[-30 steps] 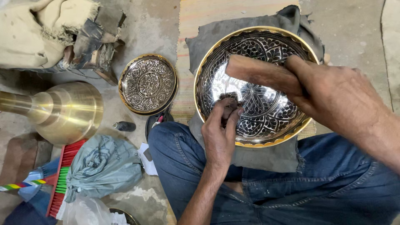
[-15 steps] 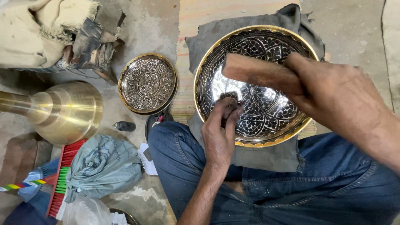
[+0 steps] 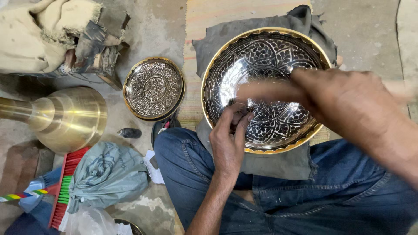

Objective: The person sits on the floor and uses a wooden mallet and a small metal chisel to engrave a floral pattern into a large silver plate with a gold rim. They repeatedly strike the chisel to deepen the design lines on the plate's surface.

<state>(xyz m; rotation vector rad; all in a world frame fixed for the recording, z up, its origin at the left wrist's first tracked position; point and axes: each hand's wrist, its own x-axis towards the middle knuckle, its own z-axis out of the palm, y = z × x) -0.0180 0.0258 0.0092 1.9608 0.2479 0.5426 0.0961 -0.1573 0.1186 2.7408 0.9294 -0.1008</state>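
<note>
since the earlier frame the wooden mallet (image 3: pixel 265 90) gripped in the right hand (image 3: pixel 348 102) has been swung lower over the bowl and is blurred. further left, a small engraved round brass plate (image 3: pixel 153 88) is seen on the floor; the left hand (image 3: pixel 228 139) is pinched on a small dark tool, barely visible, inside the large gold-rimmed engraved metal bowl (image 3: pixel 265 87), which rests on a grey cloth (image 3: pixel 278 163) over the lap.

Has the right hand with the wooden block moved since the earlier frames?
Yes. The right hand and its wooden block, now motion-blurred, have dropped from near the large engraved bowl's upper rim toward its centre. The bowl stays put.
</note>
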